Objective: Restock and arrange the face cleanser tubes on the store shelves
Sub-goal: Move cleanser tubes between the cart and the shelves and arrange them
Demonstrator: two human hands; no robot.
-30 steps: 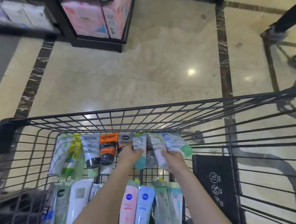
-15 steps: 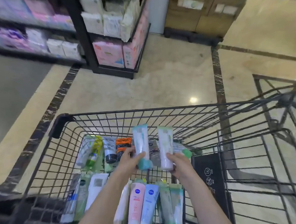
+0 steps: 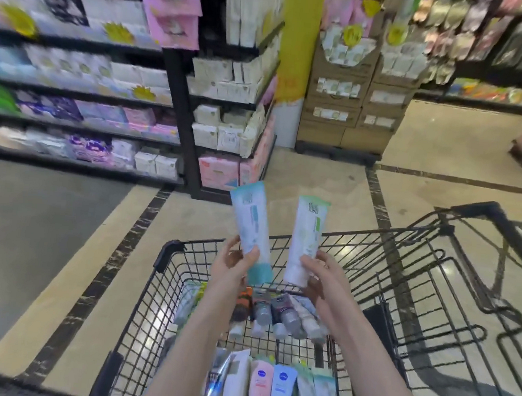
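Stacked cardboard boxes point(image 3: 349, 111) stand on the marble floor point(image 3: 442, 155). A second wire cart point(image 3: 470, 274) sits right of the hands.

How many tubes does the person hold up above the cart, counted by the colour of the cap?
Teal-capped tube: 1, in the left hand
White-capped tube: 1, in the right hand
Total: 2

— How are the arms held?
— Both bare forearms stretch forward, raised.
— And the hands?
— Left hand point(image 3: 233, 262) and right hand point(image 3: 321, 271) each have fingers point(image 3: 251, 256) curled in a grip.
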